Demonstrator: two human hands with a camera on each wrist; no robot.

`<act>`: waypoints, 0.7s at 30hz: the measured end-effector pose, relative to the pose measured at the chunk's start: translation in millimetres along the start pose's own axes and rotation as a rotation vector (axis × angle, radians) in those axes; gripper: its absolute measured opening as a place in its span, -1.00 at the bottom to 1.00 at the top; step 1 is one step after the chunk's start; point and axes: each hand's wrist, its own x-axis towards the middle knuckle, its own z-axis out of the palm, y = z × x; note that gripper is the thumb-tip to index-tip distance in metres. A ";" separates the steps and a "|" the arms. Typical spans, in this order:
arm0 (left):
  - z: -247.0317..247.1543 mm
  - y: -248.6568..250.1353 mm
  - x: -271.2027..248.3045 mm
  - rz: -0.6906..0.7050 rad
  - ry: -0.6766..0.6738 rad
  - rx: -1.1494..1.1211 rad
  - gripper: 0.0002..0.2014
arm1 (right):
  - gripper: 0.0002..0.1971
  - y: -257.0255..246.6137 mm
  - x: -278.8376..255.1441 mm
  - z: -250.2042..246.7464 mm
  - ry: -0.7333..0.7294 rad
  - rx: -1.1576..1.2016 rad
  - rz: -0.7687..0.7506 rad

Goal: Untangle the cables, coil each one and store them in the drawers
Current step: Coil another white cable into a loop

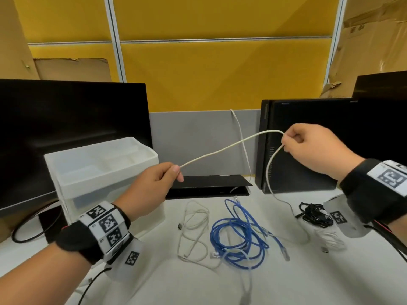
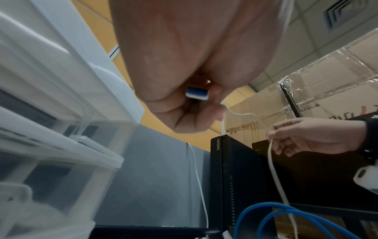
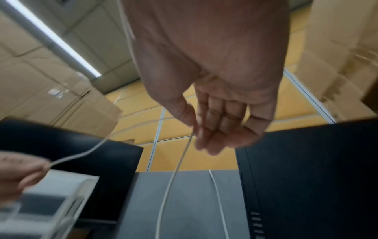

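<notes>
A white braided cable (image 1: 222, 149) stretches in the air between both hands. My left hand (image 1: 161, 180) grips its end, and the blue-tongued USB plug (image 2: 197, 94) shows inside the fist. My right hand (image 1: 293, 140) pinches the same cable (image 3: 180, 163) higher up in front of the black PC tower (image 1: 293, 148); from there it hangs down to the desk. On the desk lie a blue network cable (image 1: 239, 232), a thin white cable (image 1: 193, 227) and a black cable bundle (image 1: 316, 213). The white drawer unit (image 1: 99, 170) stands to the left.
A black monitor (image 1: 66, 128) stands behind the drawer unit. A flat black device (image 1: 209, 183) lies at the back of the desk, with another white lead (image 1: 242, 139) running up the grey partition. Cardboard boxes (image 1: 374, 40) rise at the right.
</notes>
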 end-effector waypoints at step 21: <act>23.0 45.6 29.2 -0.181 -0.247 -0.801 -0.71 | -0.68 -55.2 -15.8 84.8 -0.126 0.561 -0.085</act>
